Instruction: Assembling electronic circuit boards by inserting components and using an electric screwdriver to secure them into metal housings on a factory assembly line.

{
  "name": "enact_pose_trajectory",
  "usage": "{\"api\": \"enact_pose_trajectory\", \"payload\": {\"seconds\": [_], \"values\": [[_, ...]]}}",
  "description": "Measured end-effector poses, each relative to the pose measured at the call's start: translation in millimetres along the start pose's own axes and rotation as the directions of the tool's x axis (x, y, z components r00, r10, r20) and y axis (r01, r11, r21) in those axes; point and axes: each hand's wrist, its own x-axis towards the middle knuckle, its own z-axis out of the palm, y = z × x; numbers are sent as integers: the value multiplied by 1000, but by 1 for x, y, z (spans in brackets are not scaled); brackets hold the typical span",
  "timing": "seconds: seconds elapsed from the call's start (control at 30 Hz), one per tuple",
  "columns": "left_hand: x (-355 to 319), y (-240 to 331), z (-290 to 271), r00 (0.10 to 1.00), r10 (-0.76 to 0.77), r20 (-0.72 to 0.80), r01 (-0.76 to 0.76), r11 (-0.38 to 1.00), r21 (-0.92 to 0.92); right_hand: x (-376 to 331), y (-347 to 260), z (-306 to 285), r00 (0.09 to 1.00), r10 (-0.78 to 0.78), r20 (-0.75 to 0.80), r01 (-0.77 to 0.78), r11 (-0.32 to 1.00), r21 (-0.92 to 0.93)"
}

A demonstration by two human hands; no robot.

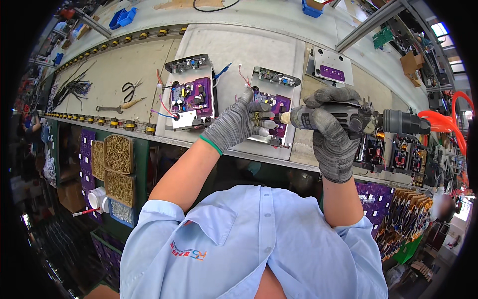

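Note:
My right hand (336, 119), in a grey knit glove, wraps round a dark power screwdriver (343, 117) held level. Its pale nose points left toward my left hand (241, 119), gloved alike. The left fingers curl at the driver's tip, over an open metal chassis with a purple circuit board (281, 107); what they pinch is hidden. That hand covers the board's left part. Just left of it stands a second open chassis with a purple board (191, 97), with red and blue wires at its sides. Both lie on a pale work plate (234, 40).
Scissors (130, 90), a wrench (110, 108) and bundled wires (74, 89) lie at left. Screw bins (119, 152) hang below the bench edge. A metal panel (332, 67) lies beyond the driver. An orange air hose (450, 122) and more assemblies (398, 152) are at right.

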Motion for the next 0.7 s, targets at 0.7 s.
{"api": "enact_pose_trajectory", "payload": {"seconds": [0.7], "values": [[-19, -7, -7, 979, 197, 60, -205, 962, 181, 13, -11, 1, 990, -134, -46, 137, 989, 62]]}}
